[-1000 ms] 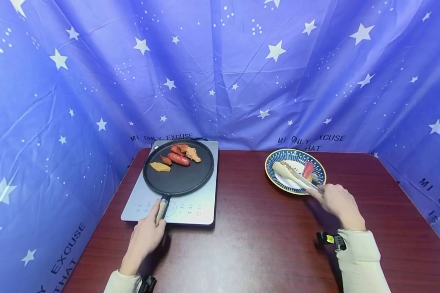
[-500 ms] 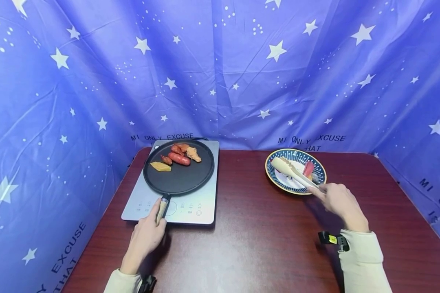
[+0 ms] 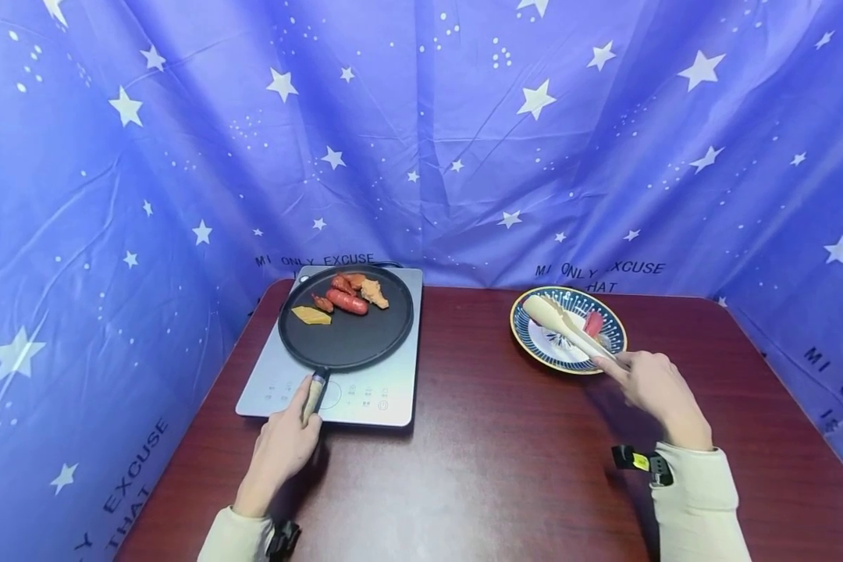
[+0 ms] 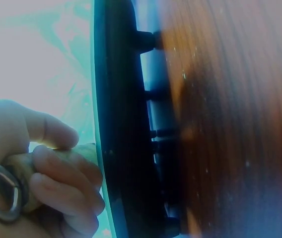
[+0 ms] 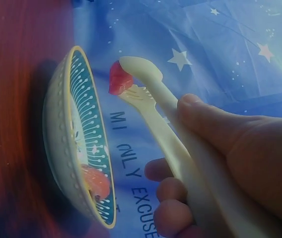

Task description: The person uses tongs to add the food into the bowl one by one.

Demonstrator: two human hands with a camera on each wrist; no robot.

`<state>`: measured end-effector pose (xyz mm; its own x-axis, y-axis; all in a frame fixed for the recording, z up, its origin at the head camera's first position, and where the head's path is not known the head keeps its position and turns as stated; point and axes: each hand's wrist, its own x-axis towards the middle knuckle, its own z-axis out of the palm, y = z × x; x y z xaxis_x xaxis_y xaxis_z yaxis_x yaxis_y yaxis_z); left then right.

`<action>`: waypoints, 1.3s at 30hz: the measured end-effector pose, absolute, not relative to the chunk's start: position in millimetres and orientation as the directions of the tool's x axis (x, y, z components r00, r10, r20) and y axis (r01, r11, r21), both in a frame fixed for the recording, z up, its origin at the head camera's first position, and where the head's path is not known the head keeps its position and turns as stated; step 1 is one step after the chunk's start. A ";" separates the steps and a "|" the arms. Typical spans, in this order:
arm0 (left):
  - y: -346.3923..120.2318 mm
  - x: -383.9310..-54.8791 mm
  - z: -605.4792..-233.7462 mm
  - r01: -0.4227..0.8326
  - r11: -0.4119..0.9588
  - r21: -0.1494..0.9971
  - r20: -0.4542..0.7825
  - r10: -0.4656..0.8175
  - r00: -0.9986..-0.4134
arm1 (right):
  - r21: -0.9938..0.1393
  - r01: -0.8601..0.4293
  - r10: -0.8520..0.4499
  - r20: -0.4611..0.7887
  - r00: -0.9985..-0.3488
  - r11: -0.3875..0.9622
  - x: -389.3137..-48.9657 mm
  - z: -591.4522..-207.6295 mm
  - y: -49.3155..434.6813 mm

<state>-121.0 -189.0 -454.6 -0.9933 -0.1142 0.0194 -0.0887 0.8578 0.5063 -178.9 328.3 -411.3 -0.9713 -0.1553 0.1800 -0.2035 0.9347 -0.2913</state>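
My left hand point(image 3: 286, 445) grips the wooden handle point(image 3: 313, 396) of a black frying pan point(image 3: 351, 343), which sits on a silver induction cooktop point(image 3: 256, 394). In the pan lie a red sausage point(image 3: 347, 302), a yellow slice point(image 3: 312, 315), a tan fried piece point(image 3: 375, 293) and some reddish-brown pieces. My right hand point(image 3: 663, 394) holds cream-coloured tongs point(image 3: 558, 320) over a blue-and-white plate point(image 3: 523, 343). In the right wrist view, the tongs' tips pinch a red food piece point(image 5: 120, 78) above the rim; the head view hides it. A reddish piece point(image 5: 96, 182) lies in the plate.
The dark red wooden table point(image 3: 478, 453) spreads between the cooktop and the plate. A blue star-patterned curtain point(image 3: 464, 195) stands behind the table and along both sides. A black cable point(image 3: 388, 264) runs behind the cooktop.
The tongs have risen slightly from the plate, and my right hand has moved a little to the right and back toward me. My left hand keeps its grip on the pan handle.
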 end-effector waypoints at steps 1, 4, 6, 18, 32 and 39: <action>-189.2 -121.4 -454.1 -0.091 0.858 0.506 0.015 -0.114 -0.993 | -0.291 -0.208 -0.157 0.189 -0.969 0.934 -178.4 -410.8 328.3; -189.4 -121.6 -452.7 -0.096 0.858 0.505 0.007 -0.115 -0.993 | -0.293 -0.210 -0.154 0.204 -0.967 0.933 -177.3 -408.6 327.2; -189.2 -121.3 -452.8 -0.096 0.858 0.505 0.006 -0.115 -0.993 | -0.293 -0.211 -0.155 0.204 -0.967 0.932 -176.2 -407.4 326.1; -188.2 -121.8 -453.4 -0.081 0.858 0.508 0.030 -0.112 -0.993 | -0.248 -0.254 -0.189 0.260 -0.947 0.935 -176.1 -398.7 313.6; -188.0 -120.9 -451.0 -0.089 0.857 0.508 0.012 -0.111 -0.994 | -0.238 -0.309 -0.234 0.296 -0.926 0.921 -181.3 -388.2 282.7; -187.2 -119.7 -451.1 -0.095 0.853 0.513 0.003 -0.112 -0.994 | -0.228 -0.350 -0.278 0.296 -0.914 0.909 -183.9 -385.5 261.0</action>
